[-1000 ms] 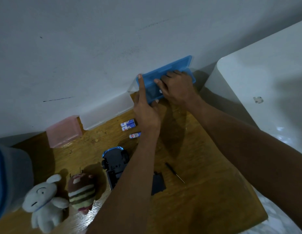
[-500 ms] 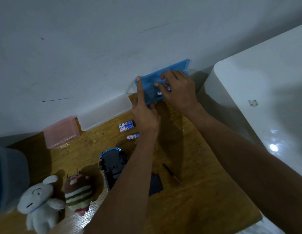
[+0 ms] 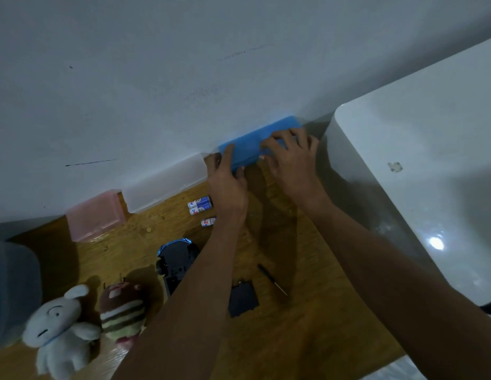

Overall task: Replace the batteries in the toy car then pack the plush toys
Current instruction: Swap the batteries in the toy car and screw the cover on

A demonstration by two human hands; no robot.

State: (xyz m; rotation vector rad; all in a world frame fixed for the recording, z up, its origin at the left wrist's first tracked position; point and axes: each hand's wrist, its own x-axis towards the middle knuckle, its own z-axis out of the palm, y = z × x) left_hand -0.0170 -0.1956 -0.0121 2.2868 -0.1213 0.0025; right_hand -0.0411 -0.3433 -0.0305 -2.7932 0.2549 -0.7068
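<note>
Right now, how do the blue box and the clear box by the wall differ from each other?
The blue box is an opaque, saturated blue; the clear box is frosted and colourless. Both hands are on the blue box, the left hand at its near left end and the right hand over its right half, while nothing touches the clear box. The blue box sits further right. Both are long, closed and stand against the wall.

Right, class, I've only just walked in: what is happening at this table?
A person has both hands on a blue box against the wall: the left hand at its near end, the right hand on top. Three batteries, the upturned toy car, its cover, a screwdriver and two plush toys lie untouched.
</note>
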